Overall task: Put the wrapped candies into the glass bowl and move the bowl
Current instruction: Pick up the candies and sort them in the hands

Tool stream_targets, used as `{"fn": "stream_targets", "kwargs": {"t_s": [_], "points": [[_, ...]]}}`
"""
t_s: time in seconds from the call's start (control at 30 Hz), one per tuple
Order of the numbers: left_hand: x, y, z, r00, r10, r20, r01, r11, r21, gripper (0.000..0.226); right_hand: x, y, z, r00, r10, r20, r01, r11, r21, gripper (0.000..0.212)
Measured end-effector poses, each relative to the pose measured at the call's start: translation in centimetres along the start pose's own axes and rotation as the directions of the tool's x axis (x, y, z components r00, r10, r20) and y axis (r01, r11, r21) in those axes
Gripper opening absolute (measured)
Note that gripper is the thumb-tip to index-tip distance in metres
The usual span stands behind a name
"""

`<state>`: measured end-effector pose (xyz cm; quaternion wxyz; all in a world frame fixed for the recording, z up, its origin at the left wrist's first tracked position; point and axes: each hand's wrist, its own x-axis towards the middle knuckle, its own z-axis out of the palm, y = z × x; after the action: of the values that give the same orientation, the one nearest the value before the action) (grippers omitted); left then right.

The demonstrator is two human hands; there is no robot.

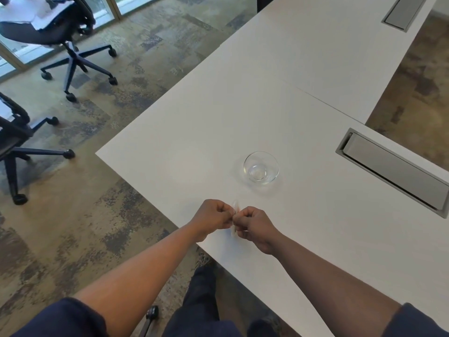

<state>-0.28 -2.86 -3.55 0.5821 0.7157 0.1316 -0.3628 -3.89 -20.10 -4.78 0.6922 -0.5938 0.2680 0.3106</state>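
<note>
A small clear glass bowl (261, 167) stands on the white table (194, 142), with nothing visible inside it. Nearer the front edge, my left hand (212, 216) and my right hand (255, 227) meet with fingers curled. Both pinch a pale, clear-wrapped candy (235, 207) between them. Most of the candy is hidden by my fingers, and only the wrapper ends show above and below. My hands are a short way in front of the bowl, slightly to its left.
A grey cable hatch (393, 171) is set into the table to the right of the bowl, and another hatch (404, 12) lies at the far end. Two black office chairs (70, 45) stand on the carpet to the left.
</note>
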Motion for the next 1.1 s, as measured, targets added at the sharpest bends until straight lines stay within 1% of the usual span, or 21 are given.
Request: {"fn": "stream_targets", "kwargs": {"t_s": [0.07, 0.13, 0.2, 0.23, 0.33, 0.4, 0.43, 0.47, 0.53, 0.57, 0.7, 0.8, 0.87, 1.0, 1.07, 1.1], "points": [[-0.1, 0.1, 0.1, 1.0, -0.001, -0.008, 0.001, 1.0, -0.003, 0.007, -0.1, 0.1, 0.0, 1.0, -0.005, -0.027, 0.005, 1.0, 0.014, 0.018], [-0.1, 0.2, 0.3, 0.999, -0.004, -0.039, 0.005, 1.0, 0.007, 0.008, -0.3, 0.3, 0.0, 0.999, -0.006, -0.033, 0.006, 1.0, 0.005, 0.022], [0.1, 0.3, 0.4, 0.997, -0.009, -0.082, 0.009, 1.0, 0.0, 0.01, -0.6, 0.3, 0.0, 1.0, 0.017, -0.025, -0.019, 0.996, -0.086, 0.032], [0.2, 0.3, 0.5, 0.995, -0.011, -0.102, 0.01, 1.0, -0.01, 0.011, -0.8, 0.3, 0.1, 0.999, 0.033, -0.016, -0.035, 0.989, -0.144, 0.033], [0.5, 0.3, 0.8, 0.99, -0.002, -0.139, -0.002, 1.0, -0.026, 0.013, -0.9, 0.5, 0.1, 0.999, 0.041, 0.018, -0.035, 0.967, -0.253, 0.018], [0.6, 0.2, 1.0, 0.99, -0.001, -0.14, -0.002, 1.0, -0.023, 0.011, -0.9, 0.5, 0.1, 1.0, 0.021, 0.017, -0.015, 0.958, -0.286, 0.018], [0.5, 0.2, 1.1, 0.992, -0.007, -0.125, 0.006, 1.0, -0.008, 0.01, -0.9, 0.5, 0.1, 1.0, 0.009, 0.015, -0.004, 0.958, -0.287, 0.021], [0.5, 0.2, 1.1, 0.995, -0.021, -0.102, 0.023, 1.0, 0.018, 0.017, -0.9, 0.4, 0.1, 1.0, -0.003, 0.014, 0.007, 0.959, -0.283, 0.022], [0.4, 0.1, 1.1, 0.995, -0.087, -0.04, 0.089, 0.995, 0.04, 0.032, -1.0, 0.1, 0.0, 1.0, -0.021, 0.023, 0.027, 0.961, -0.276, 0.02], [0.3, 0.2, 1.0, 0.992, -0.124, -0.013, 0.124, 0.992, 0.037, 0.033, -1.0, -0.1, -0.1, 0.999, -0.026, 0.037, 0.035, 0.96, -0.277, 0.018], [0.5, 0.5, 0.4, 0.978, -0.208, 0.029, 0.208, 0.978, -0.003, 0.021, -1.0, -0.2, -0.4, 0.998, -0.03, 0.057, 0.045, 0.959, -0.28, 0.015], [0.5, 0.9, 0.2, 0.966, -0.254, 0.048, 0.253, 0.967, 0.035, 0.01, -1.0, 0.1, -0.4, 0.999, -0.037, 0.036, 0.045, 0.962, -0.27, 0.016], [0.3, 1.2, 0.1, 0.961, -0.275, 0.04, 0.27, 0.959, 0.089, 0.009, -1.0, 0.3, -0.4, 0.999, -0.039, 0.024, 0.044, 0.967, -0.249, 0.016], [0.2, 1.9, 0.2, 0.965, -0.259, 0.033, 0.25, 0.952, 0.178, 0.01, -1.0, 0.2, -0.4, 1.0, -0.016, 0.012, 0.018, 0.985, -0.173, 0.013], [0.1, 2.2, 0.3, 0.968, -0.25, 0.029, 0.239, 0.948, 0.208, 0.01, -1.1, 0.0, -0.4, 0.999, 0.018, 0.027, -0.014, 0.991, -0.135, 0.016], [0.1, 2.4, 0.4, 0.97, -0.241, 0.028, 0.229, 0.947, 0.226, 0.014, -1.1, -0.1, -0.4, 0.999, 0.036, 0.041, -0.03, 0.991, -0.13, 0.02]]}}
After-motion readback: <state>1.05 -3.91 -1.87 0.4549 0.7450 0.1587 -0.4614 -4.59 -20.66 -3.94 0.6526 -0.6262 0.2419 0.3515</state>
